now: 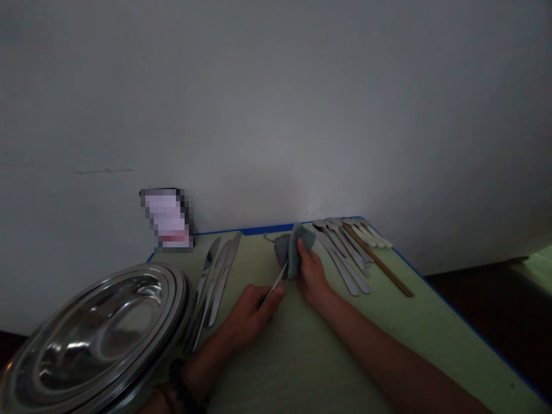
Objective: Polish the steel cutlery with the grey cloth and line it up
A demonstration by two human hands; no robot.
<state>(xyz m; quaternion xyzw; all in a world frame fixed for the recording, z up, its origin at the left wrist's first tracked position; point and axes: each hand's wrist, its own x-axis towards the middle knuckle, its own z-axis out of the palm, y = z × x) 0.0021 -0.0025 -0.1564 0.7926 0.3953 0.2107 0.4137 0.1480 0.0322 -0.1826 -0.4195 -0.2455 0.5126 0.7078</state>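
My left hand [254, 307] is closed around the near end of a thin metal piece of cutlery [276, 282], seen edge-on and slanting up to the right. Its far end goes into a folded grey-green cloth [295, 252], which hides whether it is a knife or another kind. My right hand [311, 270] grips the cloth around that end, thumb on top. Left of my hands, table knives [224, 282] lie side by side. To the right are several metal spoons and forks [345, 253].
A stack of oval steel trays [168, 276] fills the table's left side. A phone [168, 218] leans on the wall behind. Brown chopsticks [383, 267] and several white spoons [374, 237] lie at the right. The green table [302, 368] has a blue edge against the wall.
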